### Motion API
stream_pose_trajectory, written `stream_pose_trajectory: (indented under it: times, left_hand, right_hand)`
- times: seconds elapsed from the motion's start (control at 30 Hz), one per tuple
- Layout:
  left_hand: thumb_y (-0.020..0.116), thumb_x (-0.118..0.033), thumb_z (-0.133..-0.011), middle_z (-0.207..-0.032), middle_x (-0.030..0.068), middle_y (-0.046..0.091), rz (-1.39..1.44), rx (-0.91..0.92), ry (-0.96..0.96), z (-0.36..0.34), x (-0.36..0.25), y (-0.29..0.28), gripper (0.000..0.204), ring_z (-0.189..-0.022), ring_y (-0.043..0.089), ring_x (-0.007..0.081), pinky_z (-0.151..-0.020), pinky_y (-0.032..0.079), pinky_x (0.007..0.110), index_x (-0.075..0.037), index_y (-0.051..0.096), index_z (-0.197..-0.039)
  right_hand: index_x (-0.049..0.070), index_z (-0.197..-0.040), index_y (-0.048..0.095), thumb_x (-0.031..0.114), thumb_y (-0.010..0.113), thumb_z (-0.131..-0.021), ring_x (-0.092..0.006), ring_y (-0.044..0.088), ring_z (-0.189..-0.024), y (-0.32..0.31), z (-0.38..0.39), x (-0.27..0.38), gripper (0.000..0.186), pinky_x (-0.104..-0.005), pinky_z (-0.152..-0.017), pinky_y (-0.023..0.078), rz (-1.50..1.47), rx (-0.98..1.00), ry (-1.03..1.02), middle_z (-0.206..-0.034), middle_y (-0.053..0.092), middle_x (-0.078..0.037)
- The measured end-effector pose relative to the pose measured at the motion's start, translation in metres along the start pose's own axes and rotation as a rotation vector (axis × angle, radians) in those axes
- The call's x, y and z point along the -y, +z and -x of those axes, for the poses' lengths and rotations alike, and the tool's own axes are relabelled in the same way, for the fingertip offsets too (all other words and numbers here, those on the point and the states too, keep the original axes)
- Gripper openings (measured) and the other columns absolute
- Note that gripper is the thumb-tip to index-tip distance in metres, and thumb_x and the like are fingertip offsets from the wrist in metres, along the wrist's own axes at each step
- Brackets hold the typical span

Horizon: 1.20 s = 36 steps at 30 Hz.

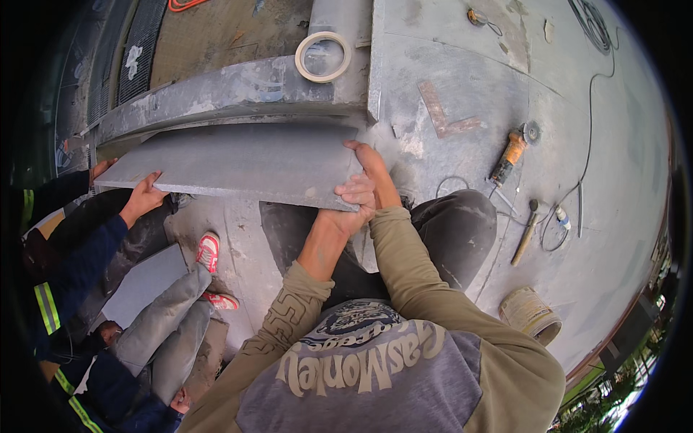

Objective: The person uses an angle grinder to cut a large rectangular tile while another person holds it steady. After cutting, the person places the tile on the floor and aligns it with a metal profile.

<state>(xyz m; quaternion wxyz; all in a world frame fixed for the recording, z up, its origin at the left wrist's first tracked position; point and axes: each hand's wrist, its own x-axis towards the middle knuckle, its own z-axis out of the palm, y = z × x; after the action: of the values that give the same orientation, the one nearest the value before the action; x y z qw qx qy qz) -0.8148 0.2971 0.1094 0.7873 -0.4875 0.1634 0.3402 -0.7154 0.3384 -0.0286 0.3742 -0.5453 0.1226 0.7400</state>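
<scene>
A long grey stone slab (238,162) spans from the left to the middle, tilted in front of a low stone ledge (216,92). At its right end my left hand (352,206) is closed around the near corner. My right hand (374,167) grips the same end a little farther up, its thumb on the upper face. Both hands are close together, and the slab's underside is hidden. A co-worker's hands (143,198) hold the left end by its near edge. On the ledge, just beyond the slab, rests a roll of tape (300,59).
On the right floor lie an angle grinder (514,153), a rusty L-shaped metal square (437,115), a hammer (525,234) and a trailing cable (590,137). A dirty bucket (527,312) lies tipped nearby. Another person's legs (162,328) and red shoes (208,252) are at the lower left.
</scene>
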Motion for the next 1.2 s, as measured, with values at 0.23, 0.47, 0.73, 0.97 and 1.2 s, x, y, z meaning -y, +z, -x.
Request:
stream_pose_trajectory:
  times: [0.23, 0.47, 0.73, 0.97, 1.2]
  left_hand:
    - [0.053, -0.013, -0.102, -0.061, -0.0004, 0.053, 0.011, -0.022, -0.030, -0.020, 0.002, 0.001, 0.014, -0.049, 0.058, 0.0108, -0.047, 0.048, 0.026, -0.002, 0.051, -0.092]
    - [0.054, -0.012, -0.101, -0.061, -0.0001, 0.054, 0.073, -0.055, -0.073, -0.041, 0.006, 0.000, 0.012, -0.050, 0.060, 0.0113, -0.048, 0.050, 0.027, -0.004, 0.050, -0.094]
    - [0.054, -0.015, -0.103, -0.063, 0.0011, 0.056, 0.082, -0.033, -0.064, -0.047, -0.003, 0.006, 0.015, -0.051, 0.062, 0.0128, -0.049, 0.051, 0.029, -0.005, 0.051, -0.093]
    - [0.067, -0.022, -0.103, -0.081, 0.0044, 0.065, -1.073, -0.266, 0.171, -0.013, 0.026, 0.032, 0.023, -0.067, 0.067, 0.0155, -0.061, 0.054, 0.030, -0.001, 0.064, -0.113]
    - [0.088, -0.026, -0.091, -0.114, 0.0101, 0.065, -2.866, 0.011, 1.657, 0.064, 0.028, 0.063, 0.051, -0.105, 0.063, 0.0258, -0.098, 0.046, 0.042, -0.010, 0.069, -0.135]
  right_hand:
    - [-0.010, -0.128, 0.069, 0.029, 0.082, -0.091, -0.0381, 0.073, -0.096, -0.013, -0.005, 0.018, 0.055, -0.0496, -0.072, 0.060, 0.196, -0.105, 0.022, -0.116, 0.075, -0.021]
    - [-0.010, -0.125, 0.070, 0.029, 0.080, -0.091, -0.0354, 0.072, -0.094, -0.029, -0.021, 0.030, 0.052, -0.0473, -0.070, 0.059, 0.191, -0.094, -0.036, -0.116, 0.075, -0.020]
    - [-0.010, -0.111, 0.074, 0.027, 0.079, -0.092, -0.0311, 0.071, -0.087, -0.015, -0.009, 0.039, 0.042, -0.0437, -0.078, 0.058, 0.235, -0.118, -0.058, -0.104, 0.075, -0.017]
    - [-0.008, -0.116, 0.070, 0.019, 0.066, -0.100, -0.0338, 0.072, -0.094, -0.031, -0.059, 0.026, 0.031, -0.0490, -0.084, 0.063, -0.148, 0.003, -0.155, -0.114, 0.073, -0.020]
    - [-0.009, -0.122, 0.066, 0.011, 0.049, -0.105, -0.0359, 0.076, -0.099, -0.013, 0.005, 0.029, 0.031, -0.0504, -0.083, 0.067, -0.379, -0.012, -0.208, -0.122, 0.072, -0.025]
